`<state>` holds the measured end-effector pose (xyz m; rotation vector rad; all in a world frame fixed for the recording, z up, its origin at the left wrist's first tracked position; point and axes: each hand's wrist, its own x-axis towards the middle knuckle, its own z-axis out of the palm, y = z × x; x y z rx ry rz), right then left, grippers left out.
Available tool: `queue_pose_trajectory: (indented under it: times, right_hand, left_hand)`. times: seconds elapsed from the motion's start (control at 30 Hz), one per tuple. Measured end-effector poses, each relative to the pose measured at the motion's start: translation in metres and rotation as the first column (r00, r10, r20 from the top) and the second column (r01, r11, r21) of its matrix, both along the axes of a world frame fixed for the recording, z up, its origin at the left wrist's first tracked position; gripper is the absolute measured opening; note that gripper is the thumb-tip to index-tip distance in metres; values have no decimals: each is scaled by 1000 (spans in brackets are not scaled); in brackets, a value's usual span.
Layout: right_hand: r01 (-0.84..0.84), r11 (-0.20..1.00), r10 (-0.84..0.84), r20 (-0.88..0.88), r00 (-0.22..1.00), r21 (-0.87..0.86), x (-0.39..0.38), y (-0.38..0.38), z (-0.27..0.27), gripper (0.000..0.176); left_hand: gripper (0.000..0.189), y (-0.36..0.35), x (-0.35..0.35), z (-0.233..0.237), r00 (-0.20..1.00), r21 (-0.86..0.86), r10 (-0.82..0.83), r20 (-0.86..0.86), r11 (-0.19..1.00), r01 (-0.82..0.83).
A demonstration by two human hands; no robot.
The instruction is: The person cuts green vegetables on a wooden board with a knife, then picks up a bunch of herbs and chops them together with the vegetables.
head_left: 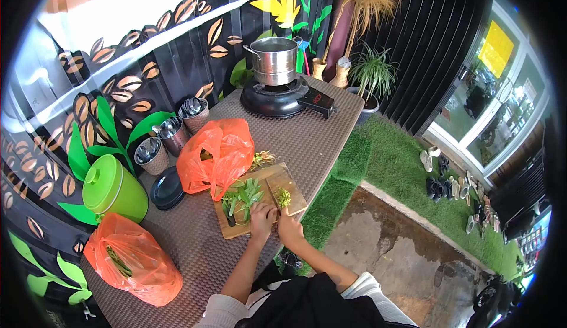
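A wooden cutting board (299, 200) lies near the table's right edge. Green leafy vegetables (247, 193) are bunched on its left half, and my left hand (263, 219) presses its curled fingers on their near end. My right hand (290, 229) is wrapped around the handle of a knife (272, 192), whose blade points away from me across the board. Beside the blade, to its right, sits a small heap of chopped greens (283, 197). Trimmed roots or stems (261, 159) lie just beyond the board.
Two orange plastic bags (227, 151) (150, 275) stand on the woven-top table (195, 227). A green lidded bucket (121, 192), dark plates (168, 187) and cutlery cups (152, 156) line the wall side. At the far end, a steel pot (276, 62) sits on a portable stove (273, 99).
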<state>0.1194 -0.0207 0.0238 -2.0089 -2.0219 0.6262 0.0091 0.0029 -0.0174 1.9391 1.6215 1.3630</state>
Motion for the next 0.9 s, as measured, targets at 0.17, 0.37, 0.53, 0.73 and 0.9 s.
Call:
queue_pose_trajectory:
  times: [0.17, 0.37, 0.53, 0.73, 0.9]
  right_hand:
    - [-10, 1000, 11, -86, 996, 10, 8, 10, 6, 23]
    - [-83, 996, 81, -73, 994, -34, 24, 21, 5, 27]
    - [-98, 995, 98, -15, 995, -14, 23, 11, 8, 23]
    - [-64, 998, 64, 21, 998, -12, 9, 18, 2, 29]
    - [-110, 994, 111, -27, 993, 10, 19, 22, 6, 24]
  left_hand:
    - [9, -6, -1, 16, 998, 32, -36, -56, 999, 38]
    - [18, 3, -2, 7, 998, -13, -57, -39, 998, 57]
    - [16, 4, 2, 13, 996, -91, -74, 48, 993, 78]
    - [16, 4, 0, 13, 992, -63, -100, 74, 993, 104]
    - [16, 4, 0, 8, 990, -57, -90, 106, 994, 97]
